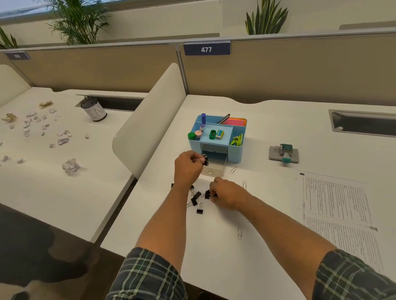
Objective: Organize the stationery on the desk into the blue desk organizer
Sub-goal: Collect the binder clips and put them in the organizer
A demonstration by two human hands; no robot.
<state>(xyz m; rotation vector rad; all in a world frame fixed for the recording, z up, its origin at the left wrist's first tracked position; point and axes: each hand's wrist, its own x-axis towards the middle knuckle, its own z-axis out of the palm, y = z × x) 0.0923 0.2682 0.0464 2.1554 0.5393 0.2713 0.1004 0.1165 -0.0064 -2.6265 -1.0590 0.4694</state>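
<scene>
The blue desk organizer (234, 151) stands mid-desk with its clear drawer (214, 167) pulled out. Its top holds glue sticks, a green sharpener, a staple box, sticky notes and a pen. My left hand (188, 164) pinches a black binder clip (205, 160) at the drawer's left edge. Lower on the desk, my right hand (228, 194) pinches another black binder clip (207, 194). Several more binder clips (196, 198) lie loose between my hands. Wire paper clips (233, 170) lie scattered to the right.
A grey stamp pad with a teal-handled stamp (284, 153) sits right of the organizer. Printed sheets (339, 210) lie at the right. A white divider (148, 120) separates the neighbouring desk, which carries crumpled paper scraps (70, 165) and a pen cup (94, 110).
</scene>
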